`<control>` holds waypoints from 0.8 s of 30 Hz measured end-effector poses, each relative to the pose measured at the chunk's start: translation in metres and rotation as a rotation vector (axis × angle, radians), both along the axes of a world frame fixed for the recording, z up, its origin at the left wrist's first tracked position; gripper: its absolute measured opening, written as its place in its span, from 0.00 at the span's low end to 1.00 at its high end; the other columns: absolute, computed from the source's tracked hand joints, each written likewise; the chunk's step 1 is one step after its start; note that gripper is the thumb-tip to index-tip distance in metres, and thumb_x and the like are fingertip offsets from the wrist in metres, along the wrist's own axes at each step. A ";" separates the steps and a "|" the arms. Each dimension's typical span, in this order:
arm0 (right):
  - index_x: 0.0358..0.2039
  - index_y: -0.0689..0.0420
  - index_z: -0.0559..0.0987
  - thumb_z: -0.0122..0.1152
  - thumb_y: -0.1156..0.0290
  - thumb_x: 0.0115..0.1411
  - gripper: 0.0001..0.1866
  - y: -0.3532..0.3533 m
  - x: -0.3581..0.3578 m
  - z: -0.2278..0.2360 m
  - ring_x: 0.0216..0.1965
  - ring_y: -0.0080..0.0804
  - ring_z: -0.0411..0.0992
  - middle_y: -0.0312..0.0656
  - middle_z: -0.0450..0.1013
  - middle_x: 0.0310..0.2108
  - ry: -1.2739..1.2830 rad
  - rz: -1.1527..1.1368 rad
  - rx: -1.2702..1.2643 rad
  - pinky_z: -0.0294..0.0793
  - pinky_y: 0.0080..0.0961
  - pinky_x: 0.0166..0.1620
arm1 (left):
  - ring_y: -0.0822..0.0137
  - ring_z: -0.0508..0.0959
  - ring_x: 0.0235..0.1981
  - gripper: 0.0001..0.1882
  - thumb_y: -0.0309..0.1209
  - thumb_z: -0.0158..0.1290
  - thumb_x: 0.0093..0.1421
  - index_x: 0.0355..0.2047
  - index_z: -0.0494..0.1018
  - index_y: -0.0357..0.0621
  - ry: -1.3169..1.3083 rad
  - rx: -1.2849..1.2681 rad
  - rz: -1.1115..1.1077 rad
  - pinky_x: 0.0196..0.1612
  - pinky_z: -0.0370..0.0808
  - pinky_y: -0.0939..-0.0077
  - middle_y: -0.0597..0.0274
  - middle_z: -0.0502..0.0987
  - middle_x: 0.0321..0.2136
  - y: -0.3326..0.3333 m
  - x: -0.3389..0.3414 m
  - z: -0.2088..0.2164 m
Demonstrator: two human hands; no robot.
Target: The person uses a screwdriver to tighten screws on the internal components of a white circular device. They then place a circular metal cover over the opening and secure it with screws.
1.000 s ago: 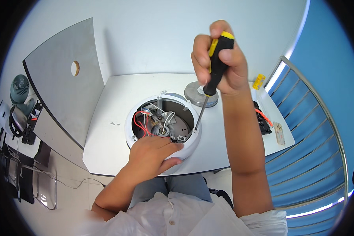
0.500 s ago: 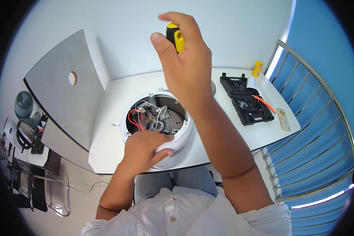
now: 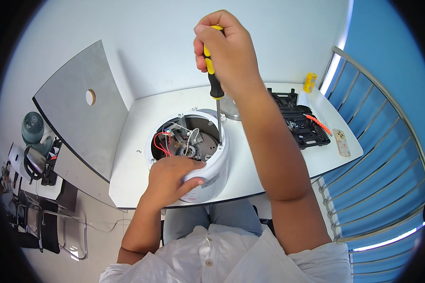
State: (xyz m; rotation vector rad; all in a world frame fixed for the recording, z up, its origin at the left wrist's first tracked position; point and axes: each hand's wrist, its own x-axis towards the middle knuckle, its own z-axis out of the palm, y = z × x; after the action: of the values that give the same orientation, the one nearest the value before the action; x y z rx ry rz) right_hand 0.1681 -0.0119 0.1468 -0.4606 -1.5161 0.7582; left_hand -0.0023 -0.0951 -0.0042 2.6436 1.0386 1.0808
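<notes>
A round white appliance housing, perhaps a rice cooker body, stands on the table with its inside exposed. Red wires, white wires and metal parts show within it. My left hand is wrapped over its near rim, thumb on the outer wall, fingers curled inward. Above the far right, my right hand is closed round the handle of a yellow-and-black screwdriver. The screwdriver's shaft points almost straight down, its tip at a screw point on the rim's right side.
Behind my right forearm lie a round metal piece and a black tool case with an orange flexible shaft. A phone and a yellow container sit farther right. A grey partition borders the left; a metal railing runs right.
My right hand has turned and its fingers have closed round the screwdriver's handle. The shaft, hidden before, now shows reaching down to the rim. My left hand stays on the housing.
</notes>
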 end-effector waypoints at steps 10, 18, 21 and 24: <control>0.47 0.63 0.69 0.48 0.72 0.56 0.18 0.016 0.029 0.010 0.42 0.43 0.74 0.50 0.71 0.42 -0.259 0.696 -0.027 0.76 0.36 0.45 | 0.58 0.76 0.29 0.17 0.42 0.60 0.47 0.36 0.77 0.49 -0.007 0.071 -0.016 0.31 0.70 0.67 0.63 0.76 0.27 0.003 0.001 -0.001; 0.47 0.52 0.69 0.50 0.67 0.58 0.15 0.072 0.028 -0.015 0.37 0.50 0.75 0.52 0.71 0.39 0.175 1.271 0.171 0.78 0.44 0.40 | 0.59 0.74 0.26 0.16 0.43 0.58 0.49 0.36 0.77 0.50 -0.014 0.103 -0.034 0.27 0.68 0.68 0.64 0.72 0.22 0.007 0.002 -0.001; 0.47 0.52 0.68 0.49 0.68 0.59 0.14 0.065 0.021 -0.020 0.15 0.28 0.66 0.45 0.69 0.29 0.152 1.359 0.152 0.71 0.26 0.22 | 0.60 0.74 0.25 0.16 0.43 0.58 0.49 0.35 0.77 0.50 -0.003 0.112 -0.043 0.26 0.67 0.69 0.64 0.71 0.21 0.009 0.001 -0.003; 0.45 0.54 0.68 0.49 0.68 0.59 0.13 0.047 0.019 -0.022 0.13 0.26 0.63 0.45 0.69 0.30 0.164 0.795 0.079 0.66 0.22 0.19 | 0.60 0.73 0.23 0.16 0.43 0.58 0.48 0.35 0.77 0.50 0.003 0.117 -0.034 0.25 0.67 0.68 0.65 0.70 0.20 0.009 0.002 -0.003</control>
State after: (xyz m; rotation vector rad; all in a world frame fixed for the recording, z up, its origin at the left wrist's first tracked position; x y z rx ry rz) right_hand 0.1867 0.0354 0.1245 0.2944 -1.5585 1.3010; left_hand -0.0005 -0.0866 -0.0077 2.7436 0.9550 1.1645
